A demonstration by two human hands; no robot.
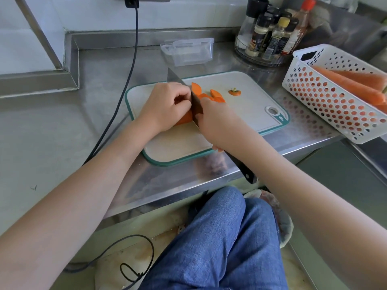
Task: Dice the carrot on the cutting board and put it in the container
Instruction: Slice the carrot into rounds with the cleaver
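On the stainless-steel counter (52,126), a white cutting board (247,114) with a teal rim lies at the centre. The left hand (167,105) has its fingers curled down over the carrot (185,119), pinning it to the board. The right hand (213,122) grips the knife (195,105), whose broad blade stands against the left knuckles, black handle end jutting out toward five o'clock. Cut carrot slices (209,95) lie just past the blade toward one o'clock, and the trimmed carrot top (234,92) sits apart from them at two o'clock. The clear plastic container (188,52) stands beyond the board at twelve o'clock. A white perforated basket (335,101) holding whole carrots (351,84) sits at three o'clock, with a rack of spice bottles (270,36) behind it. A black cable (125,80) trails across the counter at nine o'clock.
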